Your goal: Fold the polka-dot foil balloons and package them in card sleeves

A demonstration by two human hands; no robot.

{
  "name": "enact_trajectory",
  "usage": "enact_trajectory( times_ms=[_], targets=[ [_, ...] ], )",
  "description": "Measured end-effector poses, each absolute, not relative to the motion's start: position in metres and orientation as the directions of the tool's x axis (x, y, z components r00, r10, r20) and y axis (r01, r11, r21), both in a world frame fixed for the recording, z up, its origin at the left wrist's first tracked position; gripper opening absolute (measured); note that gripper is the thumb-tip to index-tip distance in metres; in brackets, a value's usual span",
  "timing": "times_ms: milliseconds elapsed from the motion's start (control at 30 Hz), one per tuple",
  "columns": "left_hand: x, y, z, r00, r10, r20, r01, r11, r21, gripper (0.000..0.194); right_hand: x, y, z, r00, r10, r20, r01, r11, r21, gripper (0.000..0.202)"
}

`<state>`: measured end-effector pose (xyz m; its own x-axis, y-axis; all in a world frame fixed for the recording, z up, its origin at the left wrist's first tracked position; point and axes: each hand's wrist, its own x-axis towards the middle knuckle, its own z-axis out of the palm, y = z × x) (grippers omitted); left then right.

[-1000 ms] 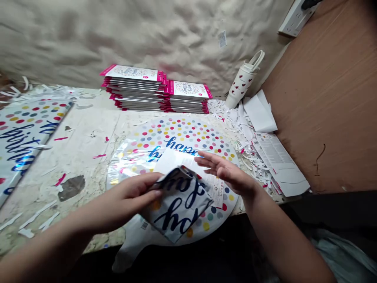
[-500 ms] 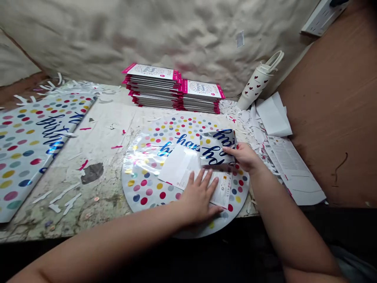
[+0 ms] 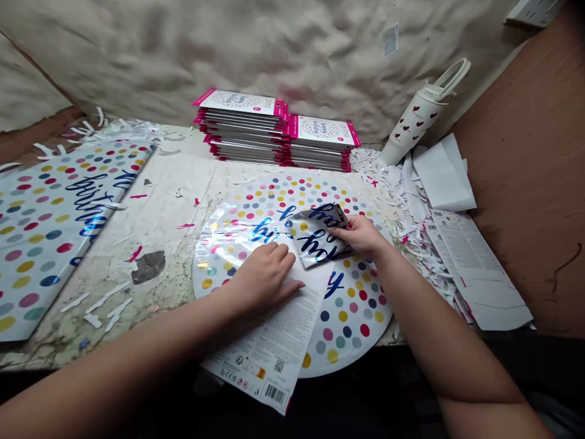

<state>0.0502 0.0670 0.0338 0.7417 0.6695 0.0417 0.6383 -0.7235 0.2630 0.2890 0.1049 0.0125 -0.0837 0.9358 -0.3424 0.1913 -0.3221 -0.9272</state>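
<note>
Worn, scrap-littered table (image 3: 173,201): folded foil balloon (image 3: 320,238) was pinched in right hand (image 3: 361,235) above the flat round balloon (image 3: 351,305). Left hand (image 3: 265,277), fingers together, was pressed on printed card (image 3: 278,341). Folding judged done; insertion into card left. Finished packs (image 3: 274,131) stacked behind.

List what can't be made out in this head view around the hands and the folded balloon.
- Small print on the white card: too small to read, head view.
- The card's top corner: covered by the left hand.
- Lettering on the round balloon: partly hidden by the folded balloon and both hands.
- Part of the folded balloon: hidden under the right hand.
- The flat balloon at left: cut off by the frame edge.
</note>
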Motion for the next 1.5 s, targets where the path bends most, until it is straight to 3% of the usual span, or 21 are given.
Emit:
enact_trajectory(
  times_ms=[33,100,267,367,467,533,600,733,867,1033,1167,1267,1367,1500],
  targets=[
    [0.052,0.065,0.030,0.743,0.665,0.072,0.646,-0.742,0.180,0.046,0.290,0.104,0.013,-0.096,0.936,-0.339,0.210,-0.314,-0.926,0.031],
    [0.053,0.064,0.024,0.768,0.636,0.074,0.624,-0.769,0.138,0.048,0.292,0.100,0.016,-0.111,0.948,-0.299,0.294,-0.256,-0.921,0.028],
    [0.054,0.067,0.024,0.721,0.692,0.024,0.677,-0.712,0.189,0.052,0.292,0.093,0.028,-0.094,0.991,-0.094,0.541,-0.029,-0.840,0.024],
    [0.054,0.069,0.026,0.709,0.705,0.025,0.689,-0.700,0.188,0.055,0.288,0.088,0.036,-0.101,0.995,-0.022,0.573,0.040,-0.818,0.024],
    [0.053,0.071,0.030,0.696,0.717,0.034,0.677,-0.671,0.304,0.049,0.283,0.078,0.044,-0.156,0.988,-0.003,0.576,0.088,-0.813,0.022],
    [0.051,0.071,0.035,0.689,0.723,0.041,0.642,-0.636,0.427,0.041,0.281,0.073,0.051,-0.200,0.977,-0.068,0.540,0.052,-0.840,0.021],
    [0.049,0.069,0.040,0.692,0.711,0.121,0.606,-0.664,0.438,0.035,0.283,0.074,0.059,-0.266,0.939,-0.220,0.460,-0.077,-0.885,0.020],
    [0.049,0.058,0.051,0.737,0.595,0.321,0.583,-0.799,0.144,0.030,0.291,0.094,0.076,-0.461,0.755,-0.466,0.404,-0.289,-0.868,0.019],
    [0.051,0.048,0.056,0.758,0.566,0.323,0.582,-0.812,0.057,0.027,0.290,0.122,0.090,-0.525,0.628,-0.575,0.545,-0.271,-0.794,0.013],
    [0.050,0.044,0.057,0.787,0.534,0.310,0.550,-0.834,0.042,0.023,0.263,0.132,0.097,-0.509,0.617,-0.601,0.691,-0.124,-0.712,0.010],
    [0.050,0.041,0.060,0.783,0.548,0.296,0.557,-0.828,0.061,0.022,0.249,0.128,0.087,-0.504,0.679,-0.534,0.492,-0.282,-0.824,0.018],
    [0.051,0.036,0.062,0.801,0.544,0.251,0.543,-0.836,0.080,0.019,0.249,0.126,0.084,-0.517,0.657,-0.549,0.394,-0.387,-0.834,0.021],
    [0.053,0.032,0.065,0.812,0.537,0.227,0.536,-0.841,0.072,0.016,0.247,0.124,0.088,-0.560,0.607,-0.564,0.455,-0.343,-0.821,0.021],
    [0.054,0.030,0.066,0.781,0.586,0.215,0.570,-0.810,0.135,0.015,0.234,0.121,0.093,-0.503,0.719,-0.480,0.439,-0.266,-0.858,0.020]
  ],
)
